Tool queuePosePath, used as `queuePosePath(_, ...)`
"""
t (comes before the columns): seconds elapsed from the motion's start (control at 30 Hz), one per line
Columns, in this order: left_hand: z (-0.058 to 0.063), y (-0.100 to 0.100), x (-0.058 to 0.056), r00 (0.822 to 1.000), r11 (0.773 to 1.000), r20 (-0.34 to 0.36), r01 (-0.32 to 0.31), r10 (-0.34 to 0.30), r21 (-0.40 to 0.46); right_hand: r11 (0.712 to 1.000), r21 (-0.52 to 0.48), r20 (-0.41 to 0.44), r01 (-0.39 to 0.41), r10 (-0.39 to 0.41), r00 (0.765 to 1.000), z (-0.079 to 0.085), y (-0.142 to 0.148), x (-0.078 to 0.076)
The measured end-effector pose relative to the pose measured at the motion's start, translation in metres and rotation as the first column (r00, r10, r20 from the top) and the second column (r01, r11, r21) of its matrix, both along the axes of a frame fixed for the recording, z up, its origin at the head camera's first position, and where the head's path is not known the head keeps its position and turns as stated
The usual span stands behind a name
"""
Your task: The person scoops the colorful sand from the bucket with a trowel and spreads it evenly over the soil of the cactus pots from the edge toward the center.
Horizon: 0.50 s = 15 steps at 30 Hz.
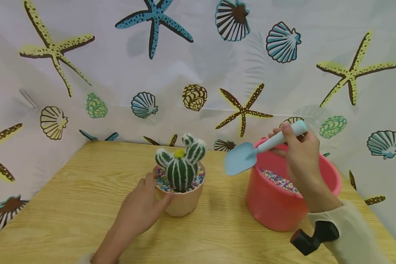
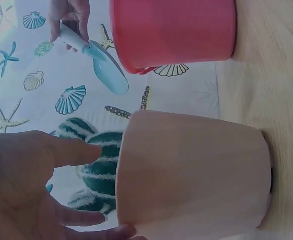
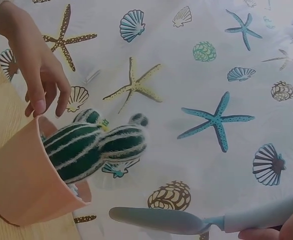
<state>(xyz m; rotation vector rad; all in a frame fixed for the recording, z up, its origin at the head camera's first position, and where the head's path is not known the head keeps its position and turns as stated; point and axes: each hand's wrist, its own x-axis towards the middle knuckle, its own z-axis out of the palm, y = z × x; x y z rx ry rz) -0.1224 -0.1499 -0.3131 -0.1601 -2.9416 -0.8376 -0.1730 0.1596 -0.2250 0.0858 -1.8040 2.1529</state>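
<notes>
A green knitted-looking cactus [image 1: 182, 175] with white stripes and a yellow flower stands in a pale pink pot [image 1: 182, 204], among small coloured beads. At the pot's left rim is my left hand [image 1: 140, 207]; its fingers are spread and lightly bent, with fingertips at the rim. In the left wrist view, the thumb [image 2: 76, 151] lies in front of the cactus. My right hand [image 1: 301, 152] grips the light-blue handle of a small trowel [image 1: 241, 158] above a pink bucket [image 1: 274, 207]. Its blade points left, past the bucket's rim, and no beads show on it.
Inside the bucket lie many coloured beads [image 1: 280, 181]. Pot and bucket stand apart on a wood-grain table [image 1: 95, 183]. Behind them hangs a white cloth [image 1: 112, 77] printed with starfish and shells. A black device [image 1: 315, 236] sits on the right sleeve.
</notes>
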Motion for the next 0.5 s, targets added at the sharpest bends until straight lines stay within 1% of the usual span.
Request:
queuePosePath(0.1, 0.003, 0.004, 0.003, 1.0, 1.0, 0.022, 0.011, -0.012, 0.019, 1.0, -0.022, -0.018, 0.006, -0.006, 1.0, 0.002, 0.007, 0.001)
queuePosePath(0.27, 0.006, 0.013, 0.007, 0.999, 0.999, 0.011, 0.034, -0.035, 0.032, 0.998, -0.054, -0.033, 0.028, -0.03, 0.999, 0.003, 0.018, 0.003)
queuePosePath(0.43, 0.007, 0.02, 0.011, 0.999, 0.998, 0.018, 0.03, -0.031, 0.062, 0.997, -0.07, -0.038, 0.031, -0.034, 0.999, 0.003, 0.03, 0.004)
queuePosePath(0.5, 0.007, 0.023, 0.012, 0.999, 0.997, 0.02, 0.03, -0.032, 0.075, 0.996, -0.091, -0.05, 0.022, -0.027, 0.998, 0.002, 0.035, 0.005)
